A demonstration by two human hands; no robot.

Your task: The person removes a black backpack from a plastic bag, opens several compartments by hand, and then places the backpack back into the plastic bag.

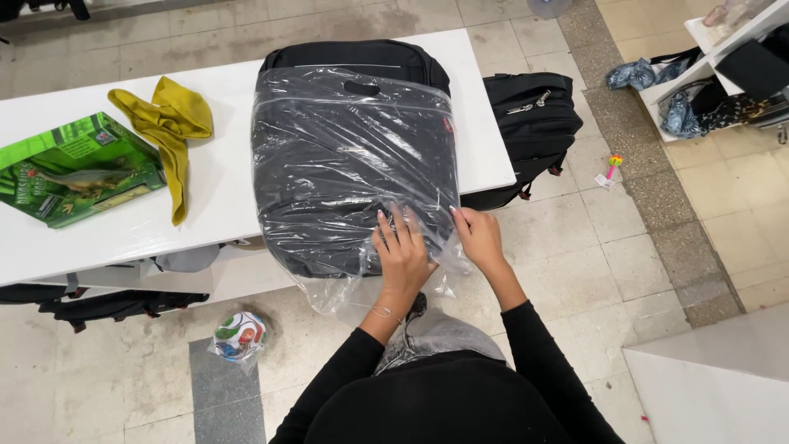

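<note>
Head view: nearest the cam is the person's black-sleeved torso at 6 o'clock, both arms reaching up-frame. Left hand (403, 251) lies flat, fingers spread, pressing on the clear plastic bag (353, 156) near its open end; not curled round anything. Right hand (478, 234) is at the bag's 4 o'clock corner, fingers bent, prob. pinching the plastic edge, tho the grip itself is hard to make out.

The bag covers most of a black backpack (355, 56), which lies on the white table (222, 205) w/ its near end hanging over the table edge. Judged progress: pack is nearly all sleeved, only its top strip at 12 o'clock shows bare; loose plastic bunches at the near end, so that end looks unfinished.

Elsewhere: mustard cloth (168, 123) and green toy box (78, 168) at 9–10 o'clock on the table; second black backpack (534, 123) on the floor at 2 o'clock; small wrapped ball (238, 335) at 7 o'clock.
</note>
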